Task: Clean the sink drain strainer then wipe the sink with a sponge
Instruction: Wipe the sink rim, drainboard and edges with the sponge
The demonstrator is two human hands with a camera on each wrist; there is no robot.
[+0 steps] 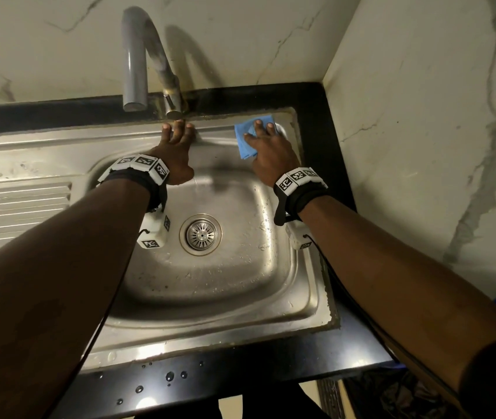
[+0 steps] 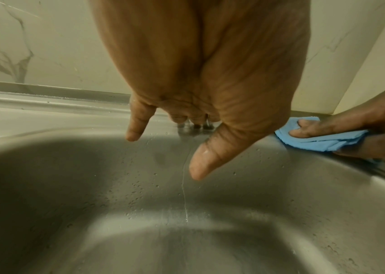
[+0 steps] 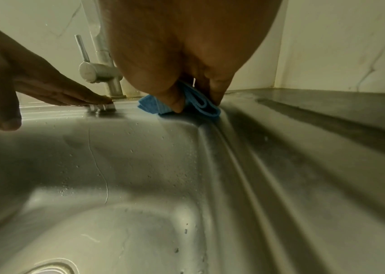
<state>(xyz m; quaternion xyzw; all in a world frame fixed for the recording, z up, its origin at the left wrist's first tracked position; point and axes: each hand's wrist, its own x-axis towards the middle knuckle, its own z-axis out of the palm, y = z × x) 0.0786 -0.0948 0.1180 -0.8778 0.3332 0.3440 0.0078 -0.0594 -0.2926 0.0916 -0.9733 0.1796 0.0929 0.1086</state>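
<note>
A person leans over a stainless-steel sink [image 1: 162, 300] set in a black counter [image 1: 316, 95], both bare arms stretched toward the back rim. At the far left, the ribbed drainboard [image 1: 17, 213] runs off the frame at 9 o'clock. The left hand [image 1: 177, 149] lies flat on the back rim at about 11 o'clock from the drain, its fingers [image 1: 166, 128] straight and slightly spread, holding nothing, their tips just in front of the base of the gooseneck faucet [image 1: 138, 55]; the left wrist view shows the thumb [image 2: 210, 157] pointing down over the wet basin wall. In the basin floor, the round drain strainer [image 1: 200, 234] sits seated in its opening, well apart from both hands. To its upper right, at about 1 o'clock, the right hand [image 1: 268, 152] presses a folded blue sponge cloth [image 1: 245, 139] against the back right corner of the rim, fingers [image 1: 259, 126] spread on top of it and the thumb pinning its near fold, as the right wrist view shows. Water droplets bead on the basin walls and the counter's front edge. Marbled wall panels [image 1: 422, 116] close in the corner at 3 o'clock.
</note>
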